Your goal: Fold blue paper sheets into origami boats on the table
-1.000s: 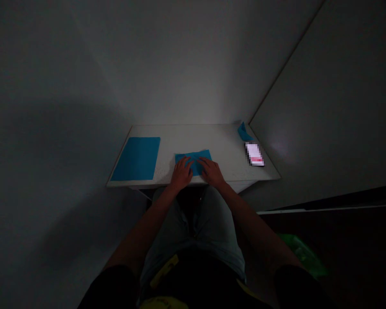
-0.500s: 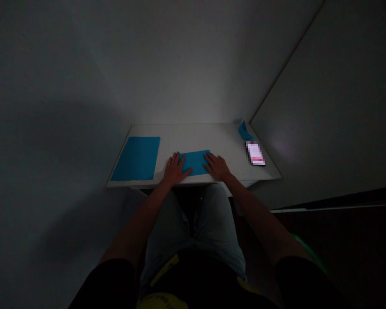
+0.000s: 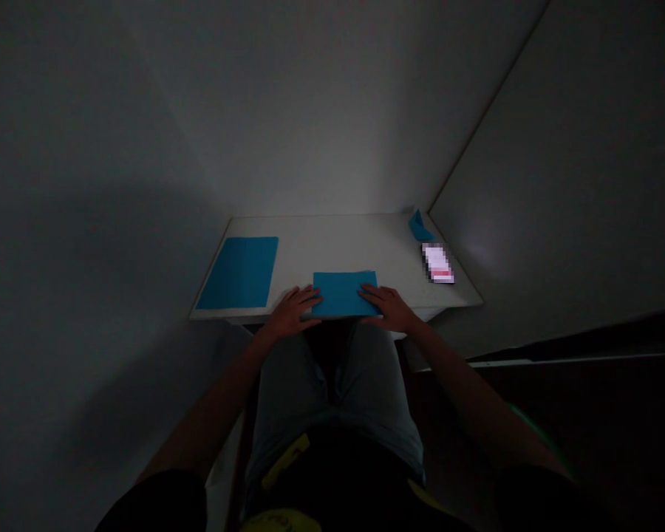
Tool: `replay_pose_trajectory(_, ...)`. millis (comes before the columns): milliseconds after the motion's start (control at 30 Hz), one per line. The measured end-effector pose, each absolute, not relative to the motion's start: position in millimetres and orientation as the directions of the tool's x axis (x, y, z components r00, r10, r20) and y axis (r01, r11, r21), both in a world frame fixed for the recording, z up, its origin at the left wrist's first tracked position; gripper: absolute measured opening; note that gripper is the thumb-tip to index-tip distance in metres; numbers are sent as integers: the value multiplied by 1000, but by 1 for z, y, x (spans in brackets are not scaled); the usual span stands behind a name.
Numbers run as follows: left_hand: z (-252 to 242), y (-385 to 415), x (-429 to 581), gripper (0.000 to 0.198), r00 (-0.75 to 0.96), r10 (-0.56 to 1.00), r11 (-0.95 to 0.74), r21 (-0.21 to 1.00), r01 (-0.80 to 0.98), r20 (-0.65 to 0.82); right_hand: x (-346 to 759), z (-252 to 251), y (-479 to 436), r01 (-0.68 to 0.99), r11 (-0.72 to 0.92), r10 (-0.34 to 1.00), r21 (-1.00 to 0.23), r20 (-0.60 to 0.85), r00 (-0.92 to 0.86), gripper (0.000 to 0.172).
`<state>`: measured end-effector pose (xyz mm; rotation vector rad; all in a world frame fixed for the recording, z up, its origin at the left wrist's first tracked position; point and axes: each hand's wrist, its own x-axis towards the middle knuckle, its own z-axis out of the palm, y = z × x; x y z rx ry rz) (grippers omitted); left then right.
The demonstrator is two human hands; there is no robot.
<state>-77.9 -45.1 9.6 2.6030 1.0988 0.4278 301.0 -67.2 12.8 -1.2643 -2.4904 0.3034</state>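
A flat rectangle of blue paper [image 3: 343, 293] lies at the near edge of the white table [image 3: 332, 240], between the open left hand [image 3: 293, 312] and open right hand [image 3: 388, 309]. Their fingers [image 3: 310, 295] rest on its sides without gripping. Beyond the left hand lies a larger blue paper sheet [image 3: 238, 273]; beyond the right hand are a small folded blue paper piece [image 3: 420, 227] and a pixelated white-and-pink rectangular object [image 3: 437, 263].

We find the whole scene dim, with the deepest shadow from 7 to 9 o'clock. A soft glow falls on the wall [image 3: 479, 251] at 3 o'clock, and the white table [image 3: 332, 240] reads brightest. The blue paper [image 3: 344, 293] looks sharp, a pixelated patch [image 3: 437, 264] hides detail, and the wide lens stretches the edges.
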Motion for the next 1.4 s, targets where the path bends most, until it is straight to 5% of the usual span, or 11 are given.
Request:
replay_pose_trajectory(100,10,-44,-80,49,662,736,-653,401,642,138,316,19,-67,694,602,785,-394,137,-604,69)
replay_pose_trajectory(333,25,-29,-63,24,599,786,-591,473,653,155,315,31,-45,618,583,791,-528,194,-581,24)
replay_pose_trajectory(500,29,-22,-51,19,503,837,-516,616,596,215,303,35,-40,559,506,829,-657,191,-525,28)
replay_pose_trajectory(700,56,-12,-36,32,169,958,-280,880,383,232,288,52,-32,312,224,967,-923,172,-185,46)
replay_pose_trajectory(833,70,0,-27,26,8,966,-244,894,376,260,278,49,-18,144,176,981,-974,161,-108,54)
replay_pose_trajectory(1067,26,1,-13,24,3,974,-190,820,540,224,268,7,-6,616,189,960,-765,277,50,35)
replay_pose_trajectory(1233,9,-15,-7,32,305,887,-459,591,663,346,259,2,-23,806,377,916,-457,314,-250,46)
replay_pose_trajectory(1400,9,-33,-9,54,552,781,-624,392,676,292,256,6,-48,784,528,847,-327,273,-457,46)
